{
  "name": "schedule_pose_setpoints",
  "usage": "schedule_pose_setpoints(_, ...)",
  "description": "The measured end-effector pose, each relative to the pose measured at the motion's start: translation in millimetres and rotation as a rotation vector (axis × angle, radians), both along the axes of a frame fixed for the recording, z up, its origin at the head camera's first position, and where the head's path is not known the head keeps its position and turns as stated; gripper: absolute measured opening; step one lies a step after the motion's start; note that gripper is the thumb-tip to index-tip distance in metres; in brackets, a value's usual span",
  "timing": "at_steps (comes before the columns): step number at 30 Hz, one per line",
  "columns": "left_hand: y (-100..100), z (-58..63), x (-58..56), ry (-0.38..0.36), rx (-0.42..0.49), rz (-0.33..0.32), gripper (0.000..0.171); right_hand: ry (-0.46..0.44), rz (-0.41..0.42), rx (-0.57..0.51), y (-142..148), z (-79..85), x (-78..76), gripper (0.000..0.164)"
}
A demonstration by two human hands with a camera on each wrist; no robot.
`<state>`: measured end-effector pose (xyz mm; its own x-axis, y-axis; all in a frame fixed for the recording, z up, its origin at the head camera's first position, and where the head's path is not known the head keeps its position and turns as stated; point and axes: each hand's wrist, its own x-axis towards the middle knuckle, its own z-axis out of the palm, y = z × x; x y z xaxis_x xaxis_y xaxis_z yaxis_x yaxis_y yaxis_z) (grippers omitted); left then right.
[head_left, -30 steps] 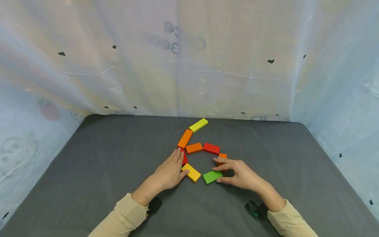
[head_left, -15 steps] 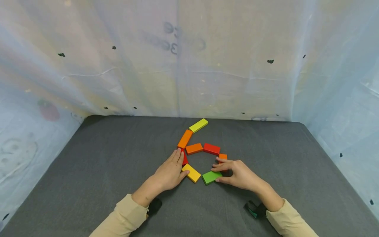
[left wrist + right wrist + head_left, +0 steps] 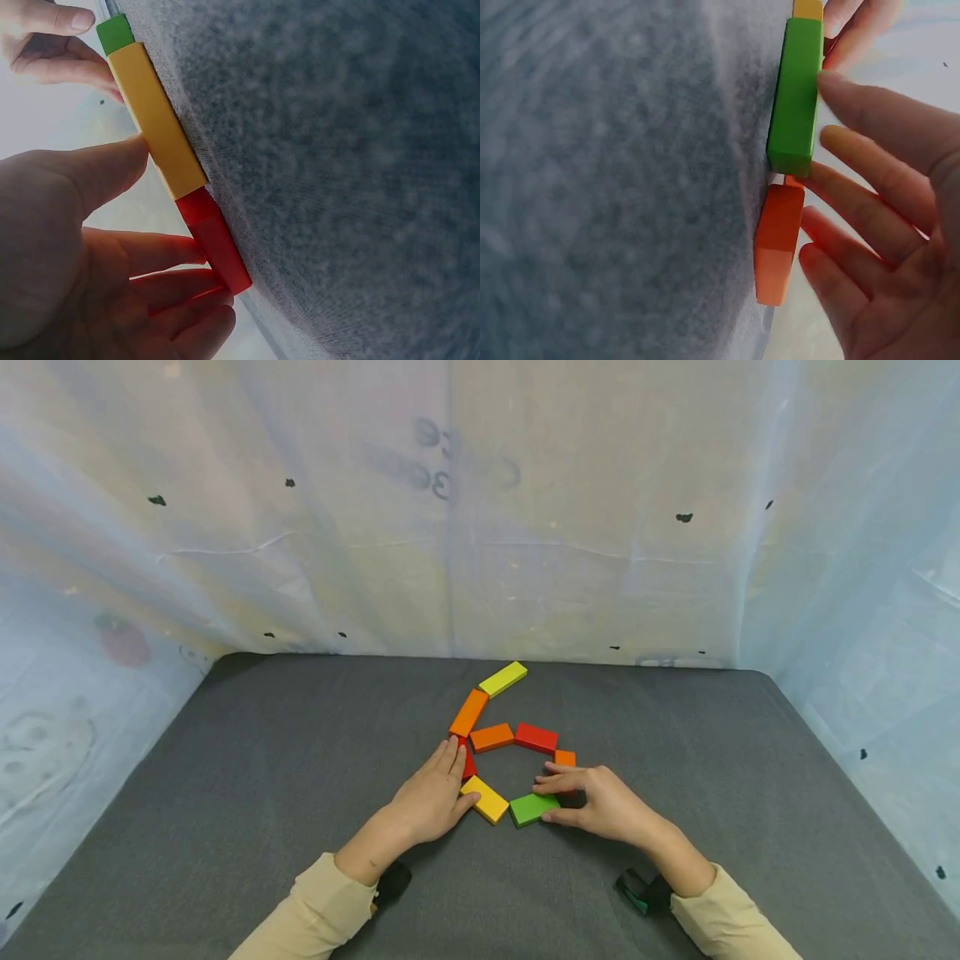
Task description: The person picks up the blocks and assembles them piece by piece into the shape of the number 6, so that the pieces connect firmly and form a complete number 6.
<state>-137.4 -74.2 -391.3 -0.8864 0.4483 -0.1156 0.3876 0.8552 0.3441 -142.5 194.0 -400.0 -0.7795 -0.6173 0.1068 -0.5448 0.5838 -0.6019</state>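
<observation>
Left of the middle in the head view, my left hand (image 3: 427, 792) lies with straight fingers against a red block (image 3: 468, 762). Its thumb touches a yellow block (image 3: 487, 802). My right hand (image 3: 600, 802) holds a green block (image 3: 531, 810) between thumb and fingers, with the green end close against the yellow block. An orange block (image 3: 565, 759) lies partly hidden under the right fingers. In the right wrist view, the thumb touches the green block's (image 3: 795, 97) upper edge, and the orange block (image 3: 778, 240) sits just past its end.
A red block (image 3: 536, 737) and an orange block (image 3: 492, 737) form the ring's far side. Another orange block (image 3: 468, 713) and a lime-yellow block (image 3: 503, 679) run off toward the back. Grey cloth (image 3: 300, 735) covers the table, with plastic sheeting (image 3: 570, 568) behind.
My right hand has slid slightly left with the green block, closing the gap to the yellow block. My left hand has stayed in place.
</observation>
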Motion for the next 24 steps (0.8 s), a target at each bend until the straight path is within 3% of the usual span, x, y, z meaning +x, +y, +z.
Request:
schedule_pose_setpoints(13,0,-0.8,0.9,-0.012,-0.002,0.008,0.069,0.034,-0.102,-0.019,13,0.3,1.0,0.056)
schedule_pose_setpoints(24,0,0.3,-0.3,-0.010,-0.017,0.006,0.069,0.009,-0.145,0.078,22,0.2,0.9,0.065)
